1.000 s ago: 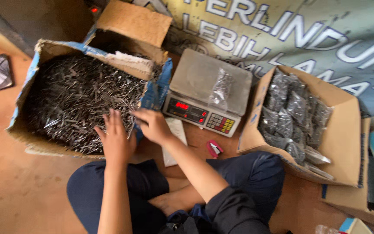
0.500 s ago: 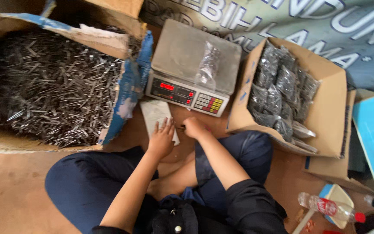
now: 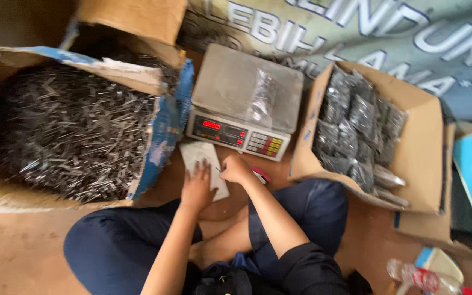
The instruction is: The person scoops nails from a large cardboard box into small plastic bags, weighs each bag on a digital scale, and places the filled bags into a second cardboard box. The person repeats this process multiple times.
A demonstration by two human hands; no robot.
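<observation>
Between the big nail box (image 3: 72, 128) and the carton of bagged nails (image 3: 375, 134), floor room is tight. Below the scale's (image 3: 244, 104) front edge, the left hand (image 3: 196, 188) lies flat on white paper (image 3: 200, 158); the right hand (image 3: 237, 168) seems pinched shut, blurred.

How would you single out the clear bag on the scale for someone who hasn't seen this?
Find the grey scale with the red display, between the two cardboard boxes. The bag lies alone on its flat pan, towards the right. Unlike the bags piled in the right box, it is by itself, slim and only partly filled with dark metal pieces.
</observation>
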